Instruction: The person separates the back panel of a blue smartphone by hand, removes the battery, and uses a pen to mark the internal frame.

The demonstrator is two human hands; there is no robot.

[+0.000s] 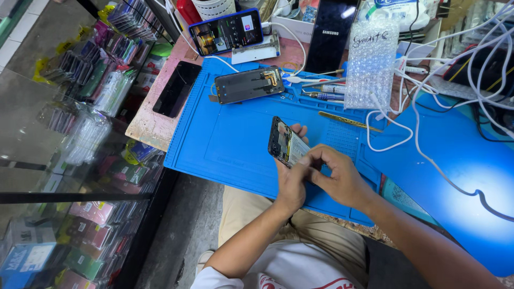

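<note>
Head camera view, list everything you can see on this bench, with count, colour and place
Opened phone: one, black frame with pale insides, held above the mat's near edge.
Second opened phone: one, dark, lying on the mat's far side.
Work mat: one, blue, covering the bench.
Black phone: one, face down left of the mat.
Lit phone: one, blue-edged, propped at the back.
Dark screen panel: one, black, leaning at the back.
Bubble wrap: one piece, clear, right of the tools.
Tweezers: one, brass-coloured, on the mat.
White cables: several, right side.
Left hand: holds the opened phone.
Right hand: fingertips pinch at its inside.
</note>
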